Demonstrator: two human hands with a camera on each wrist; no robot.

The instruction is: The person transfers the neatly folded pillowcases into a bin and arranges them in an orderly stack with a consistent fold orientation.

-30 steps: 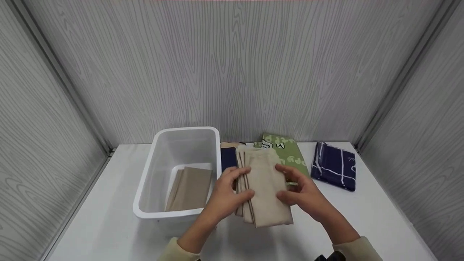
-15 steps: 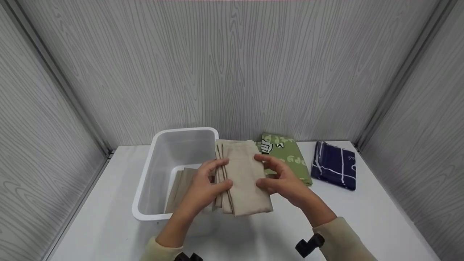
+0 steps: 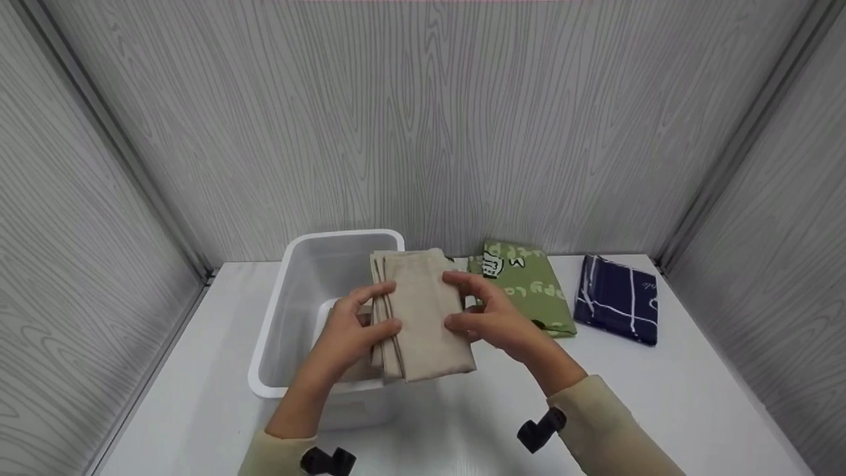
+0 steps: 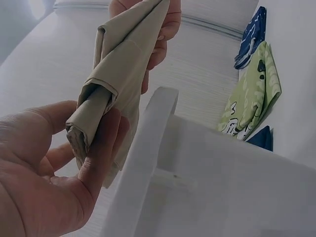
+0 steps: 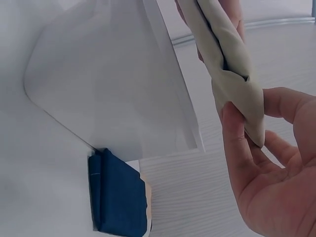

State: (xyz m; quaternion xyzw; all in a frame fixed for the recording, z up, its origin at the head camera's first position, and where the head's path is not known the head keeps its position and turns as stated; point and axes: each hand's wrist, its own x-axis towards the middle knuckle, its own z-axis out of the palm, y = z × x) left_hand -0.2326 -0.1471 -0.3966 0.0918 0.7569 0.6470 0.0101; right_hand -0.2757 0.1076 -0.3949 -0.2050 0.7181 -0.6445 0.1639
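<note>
A folded beige cloth [image 3: 426, 317], layered and fanned at its left side, is held up above the right rim of the white bin [image 3: 264, 344]. My left hand [image 3: 350, 330] pinches its left edge, thumb on the front face. On the opposite edge my right hand [image 3: 492, 317] grips it the same way. The left wrist view shows the cloth's rolled folds [image 4: 118, 64] between thumb and fingers, over the bin's edge [image 4: 143, 163]. Inside the bin lies a brown folded cloth [image 3: 360, 370], mostly hidden behind the left hand and the held cloth.
A green patterned folded cloth [image 3: 535, 284] lies on the white table [image 3: 595, 410] right of the bin. Farther right is a navy cloth with white lines [image 3: 618, 301]. Beside the bin, the right wrist view shows another navy folded cloth [image 5: 121, 195]. Grey wood-grain panels [image 3: 423, 132] surround the table.
Both hands have carried the beige cloth leftward and slightly up, from in front of the green cloth to over the bin's right side. The grip looks the same.
</note>
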